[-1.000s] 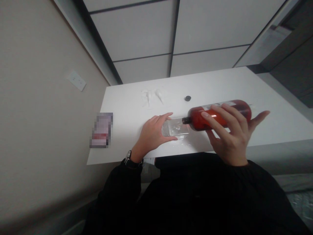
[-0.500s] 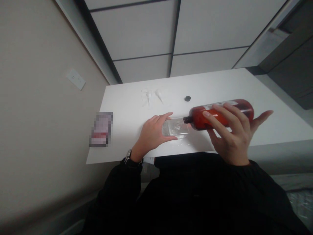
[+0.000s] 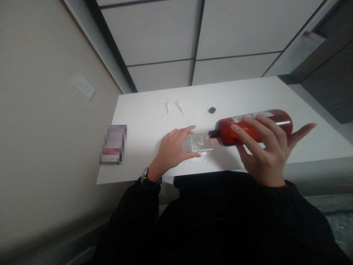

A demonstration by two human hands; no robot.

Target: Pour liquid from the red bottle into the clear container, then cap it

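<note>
Head view: white counter (image 3: 143, 121) against the wall.
Right hand (image 3: 264, 151): fingers wrapped around amber bottle (image 3: 249, 127), tipped sideways, mouth at clear container (image 3: 200, 143).
Left hand (image 3: 172, 151): fingers cupping clear container on counter.
Black cap (image 3: 211, 110): farther back, apart.

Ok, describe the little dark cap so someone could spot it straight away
Look at the white table, toward its far side beyond the amber bottle. The cap lies alone there: a small, round, black dot, unlike the pale crumpled wrappers to its left.
</note>
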